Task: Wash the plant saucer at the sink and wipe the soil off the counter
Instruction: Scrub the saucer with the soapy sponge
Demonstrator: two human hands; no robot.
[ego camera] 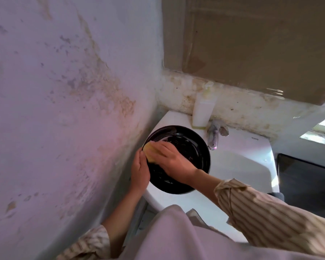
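Nearest the camera, a pale pink garment (169,239) fills the lower middle, with striped sleeves (266,212) on both forearms reaching forward over the white sink (238,160).

The left hand (140,170) holds the black saucer (191,147) at its left rim, fingers curled round the edge, so this grip is clamped on the saucer. The right hand (172,159) lies across the inside of the saucer, its fingers bent over a yellow sponge (148,150) and pressing it against the saucer's upper left part; this grip is closed on the sponge. The two hands almost meet at the sponge.

The saucer sits tilted over the left side of the sink, its lower edge resting on the front rim and its upper edge near the back ledge. Its inside is wet and shiny, with pale streaks of foam or water near the top.

Just right of the saucer's upper edge the metal tap (214,136) points down over the basin. Behind it, on the sink's back ledge, a white pump bottle (203,107) stands upright against the stained wall (64,91), touching or nearly touching it.

To the right of the sink lies a dark flat surface (308,177); I cannot tell what it is. Above the sink, a brown panel (251,38) covered in glossy film fills the upper right.
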